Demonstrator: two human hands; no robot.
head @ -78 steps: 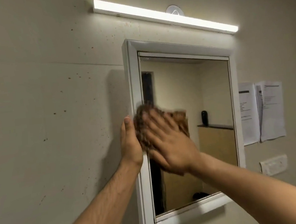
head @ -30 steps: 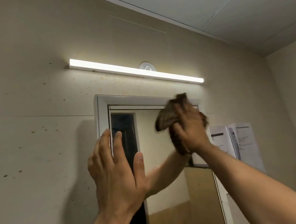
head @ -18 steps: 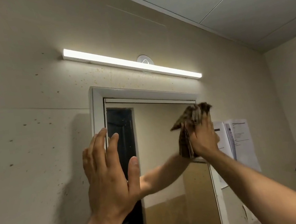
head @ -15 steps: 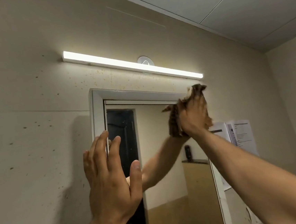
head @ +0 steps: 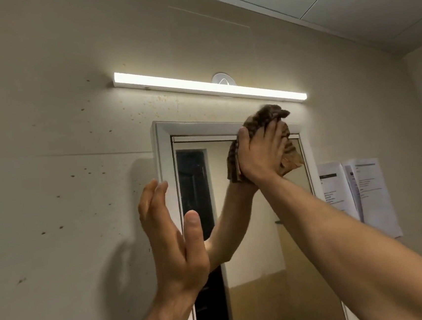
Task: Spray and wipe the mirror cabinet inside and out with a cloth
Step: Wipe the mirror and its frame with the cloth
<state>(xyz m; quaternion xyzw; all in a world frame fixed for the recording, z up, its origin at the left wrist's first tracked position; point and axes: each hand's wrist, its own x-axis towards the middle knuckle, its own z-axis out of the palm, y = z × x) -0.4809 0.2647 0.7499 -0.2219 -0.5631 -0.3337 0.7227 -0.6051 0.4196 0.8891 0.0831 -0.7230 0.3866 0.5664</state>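
Right hand (head: 261, 155) lies flat with fingers extended, pressing a bunched brown cloth (head: 269, 116) against the mirror cabinet (head: 164, 151) at its upper right, where glass meets the top frame. Left hand (head: 173, 243) is raised edge-on, fingers straight and together, holding nothing, in front of the cabinet's left frame; contact cannot be determined. A lit light bar (head: 208, 88) is mounted above. Papers (head: 362, 191) hang on the wall to the right.
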